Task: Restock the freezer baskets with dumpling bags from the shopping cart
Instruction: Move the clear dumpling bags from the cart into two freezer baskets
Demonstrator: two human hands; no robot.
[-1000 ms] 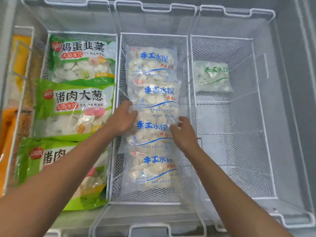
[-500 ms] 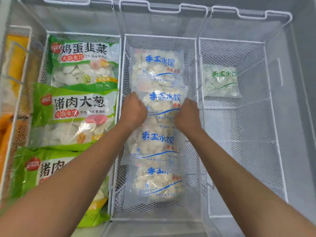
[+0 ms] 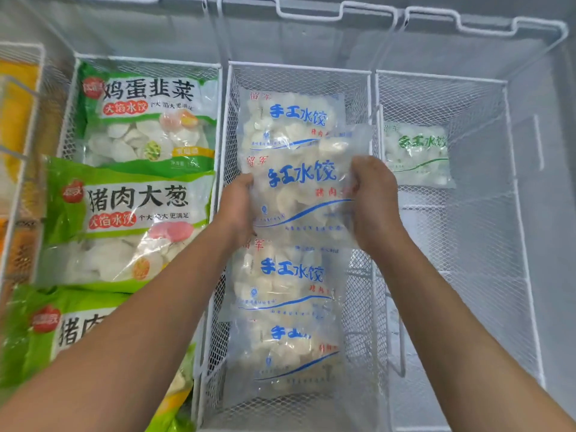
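Note:
A clear dumpling bag with blue print (image 3: 300, 198) is lifted above the middle wire basket (image 3: 299, 68). My left hand (image 3: 235, 210) grips its left edge and my right hand (image 3: 374, 198) grips its right edge. Three more blue-print bags lie in that basket: one behind (image 3: 293, 120), two in front (image 3: 280, 275) (image 3: 286, 350). The right basket (image 3: 508, 151) holds a single clear bag with green print (image 3: 416, 154) at its far end.
The left basket (image 3: 146, 62) is packed with three large green dumpling bags (image 3: 131, 213). Further left, another basket holds yellow and orange packages (image 3: 15, 113). White wire rims (image 3: 311, 12) and the freezer wall (image 3: 554, 213) border the baskets. The shopping cart is out of view.
Both hands moved from the third bag to the second, took hold of its edges and raised it out of the row. The view has moved closer.

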